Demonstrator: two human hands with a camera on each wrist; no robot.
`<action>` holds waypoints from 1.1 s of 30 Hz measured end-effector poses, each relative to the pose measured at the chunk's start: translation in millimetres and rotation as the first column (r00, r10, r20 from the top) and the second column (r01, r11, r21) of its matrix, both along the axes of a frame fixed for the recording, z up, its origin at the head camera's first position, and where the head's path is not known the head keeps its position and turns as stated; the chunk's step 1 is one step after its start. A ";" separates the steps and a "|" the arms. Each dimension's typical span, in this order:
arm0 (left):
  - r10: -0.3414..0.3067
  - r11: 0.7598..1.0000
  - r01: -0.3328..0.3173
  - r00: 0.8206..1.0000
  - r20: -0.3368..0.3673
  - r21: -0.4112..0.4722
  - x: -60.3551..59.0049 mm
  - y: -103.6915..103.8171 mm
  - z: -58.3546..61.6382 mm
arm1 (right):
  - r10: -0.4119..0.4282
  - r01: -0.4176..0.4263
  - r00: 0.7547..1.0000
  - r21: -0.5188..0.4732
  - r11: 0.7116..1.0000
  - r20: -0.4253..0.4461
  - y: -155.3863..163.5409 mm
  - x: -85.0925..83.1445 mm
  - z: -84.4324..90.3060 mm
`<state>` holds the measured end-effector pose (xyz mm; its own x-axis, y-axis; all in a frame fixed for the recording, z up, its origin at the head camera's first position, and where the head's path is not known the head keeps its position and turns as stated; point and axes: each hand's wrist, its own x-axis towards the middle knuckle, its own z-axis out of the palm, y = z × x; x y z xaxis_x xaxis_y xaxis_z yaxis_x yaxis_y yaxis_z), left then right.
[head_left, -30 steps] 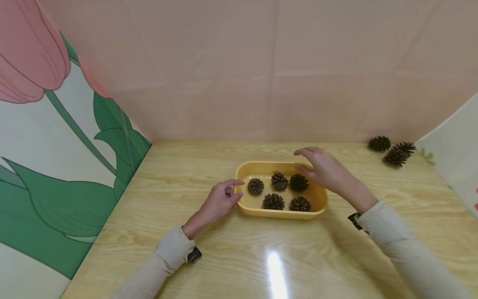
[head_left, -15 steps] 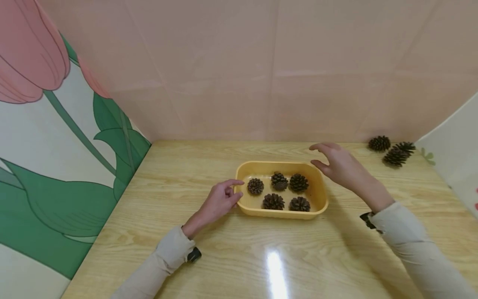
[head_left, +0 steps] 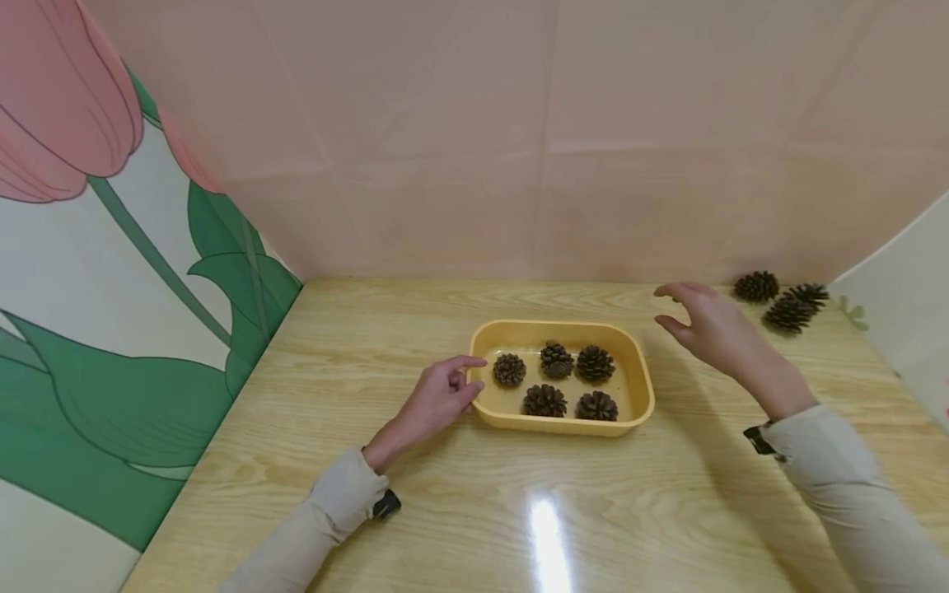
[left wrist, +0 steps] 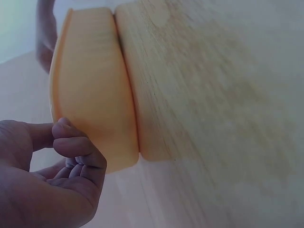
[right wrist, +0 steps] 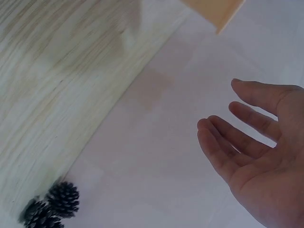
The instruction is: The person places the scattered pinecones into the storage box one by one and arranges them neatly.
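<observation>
A yellow plastic basin [head_left: 563, 424] stands on the table with several brown pine cones [head_left: 544, 401] inside it. My left hand [head_left: 437, 399] holds the basin's left end, index finger over the rim; in the left wrist view its curled fingers [left wrist: 78, 147] lie against the outer wall. My right hand [head_left: 715, 329] is in the air to the right of the basin, thumb and fingers apart and nothing between them. In the right wrist view that hand [right wrist: 266, 142] shows relaxed, slightly bent fingers. Nearest to it on the right are two pine cones, one rounder [head_left: 756, 286] and one longer [head_left: 796, 308].
The wood-grain table [head_left: 385, 527] meets a pinkish back wall [head_left: 445, 165]. A wall with painted tulips [head_left: 148, 395] borders the left side and a pale wall [head_left: 915, 288] the right. The two loose pine cones sit in the far right corner.
My right hand has moved right, from over the basin's right end to beyond it, toward the two loose pine cones. My left hand has stayed at the basin's left rim.
</observation>
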<state>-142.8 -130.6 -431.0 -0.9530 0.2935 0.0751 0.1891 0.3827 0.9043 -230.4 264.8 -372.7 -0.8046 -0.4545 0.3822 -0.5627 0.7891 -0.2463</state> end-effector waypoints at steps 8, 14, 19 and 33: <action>0.012 1.000 -0.012 1.000 -0.006 0.008 2.1 2.1 3.3 | -0.081 0.081 0.997 0.050 0.995 -0.001 22.9 -6.6 -5.9; -0.004 1.000 0.004 1.000 -0.004 -0.001 0.0 0.1 0.0 | -0.149 0.145 0.988 0.079 0.986 0.045 44.2 -12.5 -10.3; -0.006 1.000 0.006 1.000 -0.001 -0.007 -0.7 -0.3 -1.0 | -0.180 0.178 0.983 0.086 0.980 0.023 62.8 -18.6 -17.5; 0.003 1.000 -0.003 1.000 -0.004 -0.015 -0.9 0.1 -0.9 | -0.292 0.286 0.956 0.123 0.950 0.036 117.7 -33.4 -34.7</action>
